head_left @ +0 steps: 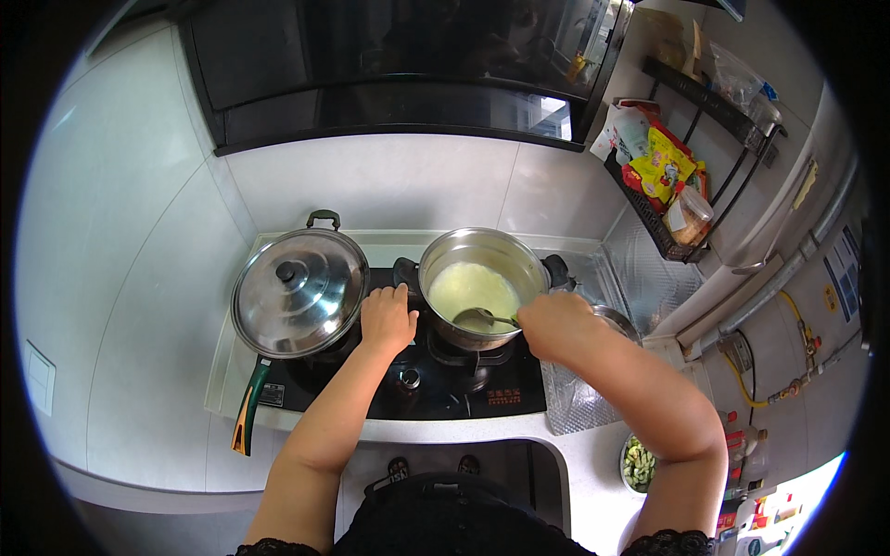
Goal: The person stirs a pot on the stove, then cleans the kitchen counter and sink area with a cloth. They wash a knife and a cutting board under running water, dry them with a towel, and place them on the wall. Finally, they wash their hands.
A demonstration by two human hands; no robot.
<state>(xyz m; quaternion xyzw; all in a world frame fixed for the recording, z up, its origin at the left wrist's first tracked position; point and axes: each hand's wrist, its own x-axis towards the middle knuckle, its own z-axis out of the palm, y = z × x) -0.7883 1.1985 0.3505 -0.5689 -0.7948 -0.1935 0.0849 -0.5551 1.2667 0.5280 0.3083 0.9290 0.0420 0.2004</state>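
Note:
A stainless steel pot (pixel 521 258) with dark side handles stands on the right burner, holding a pale yellowish-white liquid (pixel 464 285). My right hand (pixel 558 326) is closed around the handle of a metal ladle (pixel 475 320), whose bowl sits in the liquid by the near rim. Just below the pot's left handle is my left hand (pixel 387 318), its thumb apart from the fingers and nothing visible in it. Whether its fingertips touch that handle is unclear. To its left, a frying pan with a shiny metal lid (pixel 311 301) covers the other burner.
The pan's green-and-orange handle (pixel 248 412) sticks out past the black gas hob (pixel 443 400). A bowl of chopped green vegetables (pixel 638 463) stands at the right by my elbow. Foil sheeting (pixel 584 403) lies right of the hob. A wall rack (pixel 649 218) holds food packets and a jar.

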